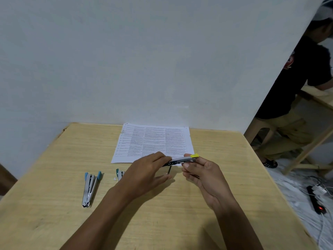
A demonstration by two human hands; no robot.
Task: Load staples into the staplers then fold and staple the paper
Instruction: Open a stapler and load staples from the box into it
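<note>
Table (pixel 54 159): pale wood against a plain wall; we look down at it from the person's own head.
Blue stapler (pixel 91 188): far left, lying on the table swung open, its blue-tipped ends pointing away from us.
Teal stapler (pixel 120 175): just right of the blue one, mostly hidden behind the left wrist, so we cannot tell whether it is open.
Left hand (pixel 146 175): raised above the table, fingers reaching over the dark hinge end of the stapler held in the air, thumb lower and apart from them. We cannot tell whether it pinches that end or only steadies it.
Paper (pixel 153 143): a printed sheet lying flat and unfolded at the back of the table, just beyond both hands.
Yellow stapler (pixel 183 160): held between the two hands above the near edge of the paper, yellow tip to the right; a thin metal piece hangs down from its hinge end.
Right hand (pixel 203 175): fingers and thumb clamped round the yellow-tipped end.
Staples: we can make out none.
Far right: another person sits at a second table; a power strip (pixel 316 202) lies on the floor.
Step in hand: we judge this to be loading, as the paper is untouched.
Next move: probably seating a strip of staples in the channel and shutting the stapler, which calls for a steady right grip and an unjammed track.
</note>
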